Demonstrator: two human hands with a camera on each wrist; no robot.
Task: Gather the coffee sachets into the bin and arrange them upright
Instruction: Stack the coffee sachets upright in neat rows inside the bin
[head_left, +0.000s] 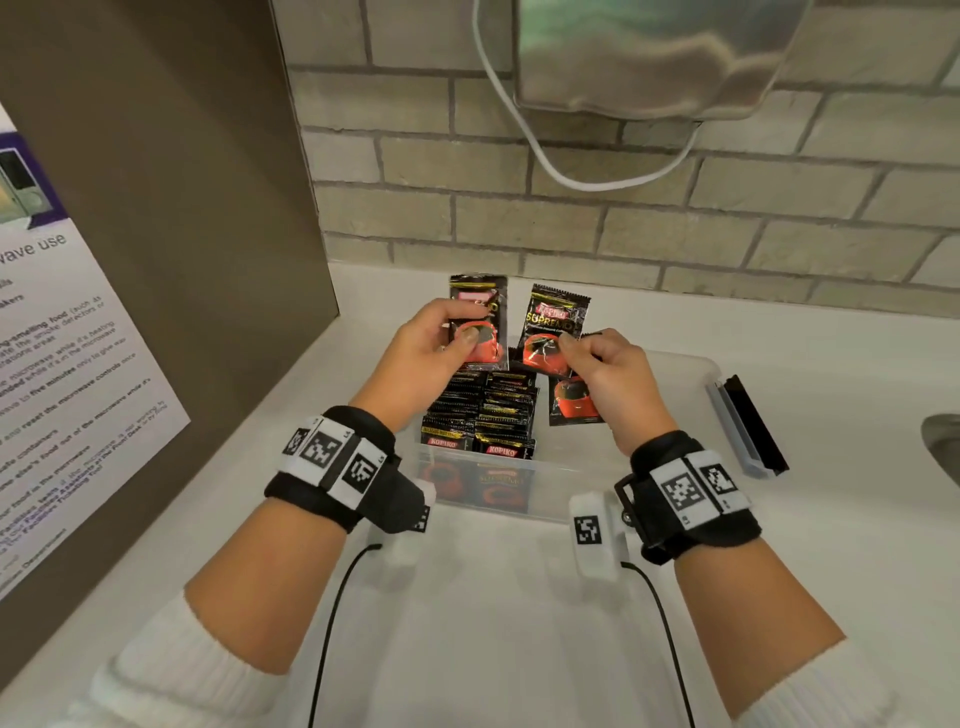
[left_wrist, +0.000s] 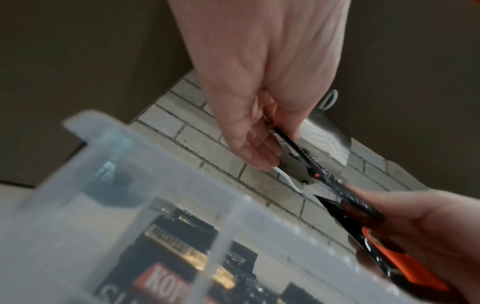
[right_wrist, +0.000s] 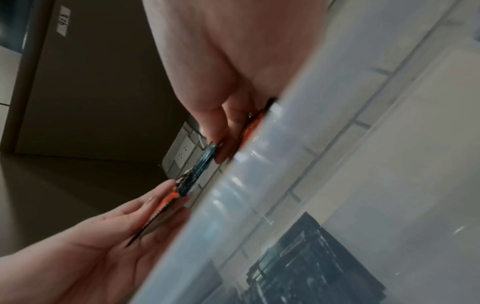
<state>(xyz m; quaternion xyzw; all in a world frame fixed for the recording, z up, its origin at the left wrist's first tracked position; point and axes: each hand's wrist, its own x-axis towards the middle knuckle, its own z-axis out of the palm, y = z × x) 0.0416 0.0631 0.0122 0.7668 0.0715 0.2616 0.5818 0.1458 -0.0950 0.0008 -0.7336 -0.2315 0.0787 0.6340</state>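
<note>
- Head view: the left hand (head_left: 426, 353) pinches one coffee sachet (head_left: 480, 317) by its lower half, thumb on the printed red cup, and holds it upright above the far end of the clear plastic bin (head_left: 680, 364).
- The right hand (head_left: 605, 376) has its fingers curled round two more: a Kopiko Supremo sachet (head_left: 555, 325) tilted toward the left, and a lower sachet (head_left: 574, 402) hanging below the knuckles.
- In the bin's left part a packed block of sachets (head_left: 480, 415) already stands on edge, in two rows; the right part looks bare. The bin sits on the white worktop (head_left: 493, 623), with a lid-like grey and black piece (head_left: 748, 426) lying just beside it to the right.
- Left wrist view: the held sachet (left_wrist: 293, 144) shows edge-on as a thin, flat strip between thumb and fingers (left_wrist: 249, 148), with the bin's cloudy wall (left_wrist: 161, 185) in front.
- Right wrist view: blurred; the right hand's fingers (right_wrist: 221, 131) clamp a sachet edge (right_wrist: 205, 158), and the left hand's palm (right_wrist: 103, 246) supports another from below.
- Handling, as a judgement: these are light, flat foil packets, glossy and so likely slippery, soft enough to buckle when pushed. A pinch across the flat faces near the middle or lower half should steer them best; the serrated end seals are stiffer and good for nudging. A lone sachet would probably flop, so it should lean against the standing block.
</note>
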